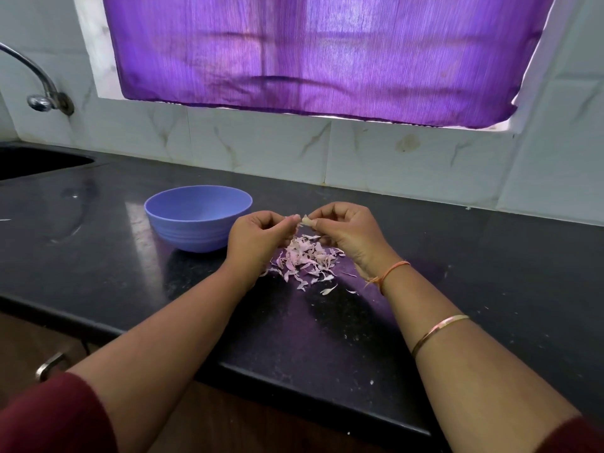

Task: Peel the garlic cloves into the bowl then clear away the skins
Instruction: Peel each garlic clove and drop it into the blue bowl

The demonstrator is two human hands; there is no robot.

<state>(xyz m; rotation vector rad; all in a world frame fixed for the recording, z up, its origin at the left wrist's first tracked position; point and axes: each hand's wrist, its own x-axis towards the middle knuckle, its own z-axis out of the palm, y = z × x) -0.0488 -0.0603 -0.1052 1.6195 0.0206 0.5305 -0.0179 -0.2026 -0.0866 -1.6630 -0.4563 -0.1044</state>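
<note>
Starting left: blue bowl (183, 230) on the dark surface (98, 256), contents hidden behind its wall. Next, left hand (258, 233) pinching skin off a garlic clove (307, 220), gripped by right hand (349, 233) above the skins (307, 259). Small, firm, probably slippery once bare; best held by the ends. Papery, easily scattered. Mostly covered by fingers.

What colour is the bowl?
The bowl is plain periwinkle blue, clearest in the head view.
</note>
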